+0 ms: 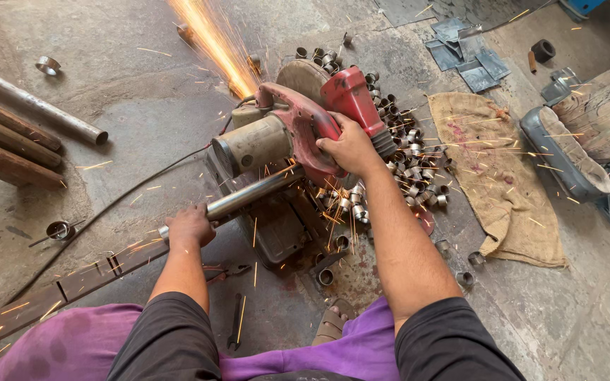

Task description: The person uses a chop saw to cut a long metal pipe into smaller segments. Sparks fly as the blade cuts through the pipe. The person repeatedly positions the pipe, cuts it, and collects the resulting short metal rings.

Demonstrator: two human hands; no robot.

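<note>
A rough concrete workshop floor fills the frame. At centre, the right hand (349, 147) is wrapped around the handle of a red chop saw (298, 127), sparks flying toward the upper middle. The left hand (189, 226) clasps a shiny steel tube (252, 194), its long axis running from lower left up into the saw. Cut rings (407, 159) crowd the saw's right side, before a burlap sack (499, 176). Rusty pipes (15, 130) lie at the left edge; bare floor opens at upper left.
</note>
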